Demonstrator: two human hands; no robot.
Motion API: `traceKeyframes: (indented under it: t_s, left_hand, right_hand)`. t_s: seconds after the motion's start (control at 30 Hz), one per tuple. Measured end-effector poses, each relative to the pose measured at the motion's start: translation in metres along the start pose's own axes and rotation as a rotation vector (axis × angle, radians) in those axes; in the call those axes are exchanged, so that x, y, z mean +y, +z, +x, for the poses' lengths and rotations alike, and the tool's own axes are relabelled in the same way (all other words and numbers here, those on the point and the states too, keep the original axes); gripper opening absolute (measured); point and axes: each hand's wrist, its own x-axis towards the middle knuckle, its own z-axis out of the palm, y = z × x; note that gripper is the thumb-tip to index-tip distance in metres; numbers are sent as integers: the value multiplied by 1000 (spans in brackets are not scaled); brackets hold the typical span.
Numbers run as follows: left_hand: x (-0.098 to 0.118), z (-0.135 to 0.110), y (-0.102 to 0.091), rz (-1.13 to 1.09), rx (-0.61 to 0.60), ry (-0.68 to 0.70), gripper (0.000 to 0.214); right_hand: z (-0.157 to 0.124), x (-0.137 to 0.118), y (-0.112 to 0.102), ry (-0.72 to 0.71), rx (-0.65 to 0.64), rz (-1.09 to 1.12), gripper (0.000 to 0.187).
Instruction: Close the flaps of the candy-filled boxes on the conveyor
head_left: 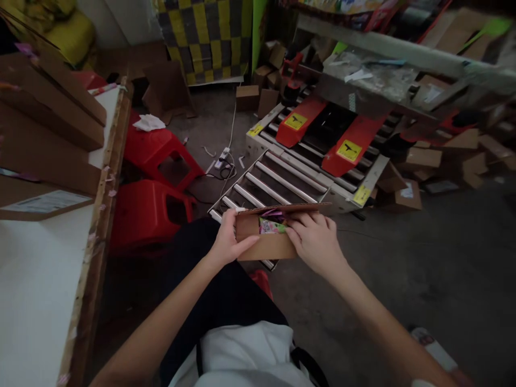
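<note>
A small brown cardboard box (pixel 266 249) is held over the near end of a roller conveyor, its lid flap (pixel 294 208) raised along the far side. My left hand (pixel 229 241) grips the box's left end, thumb over the near wall. Inside lie a green and pink printed packet (pixel 271 226) and something purple and shiny (pixel 274 215). At the right end, my right hand (pixel 315 239) is closed, its fingers reaching over the box opening beside the packet. Its fingertips are partly hidden, so I cannot tell what they pinch.
The roller conveyor (pixel 268 180) leads to a sealing machine with red guides (pixel 300 121). Red stools (pixel 149 215) stand at left, beside a white table (pixel 36 279) with larger cartons (pixel 48 107). A power strip (pixel 221 158) and cables lie on the floor. Boxes (pixel 407 193) are heaped at right.
</note>
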Motion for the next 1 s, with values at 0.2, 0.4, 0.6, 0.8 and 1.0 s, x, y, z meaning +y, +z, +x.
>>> traceKeyframes:
  t_s: [0.2, 0.4, 0.6, 0.8, 1.0]
  left_hand:
    - [4, 0, 3, -63, -12, 23, 56]
    - [-1, 2, 1, -27, -33, 26, 72]
    - [0, 1, 3, -21, 39, 177, 52]
    - [-3, -1, 6, 46, 89, 330, 22]
    - [7, -16, 9, 86, 158, 296, 26]
  right_hand:
    - [0, 4, 5, 62, 195, 44, 28]
    - [8, -5, 10, -179, -2, 157, 34]
    - [11, -7, 9, -132, 69, 218, 25]
    - [-21, -10, 18, 39, 457, 106, 50]
    - [-46, -41, 15, 70, 136, 28, 59]
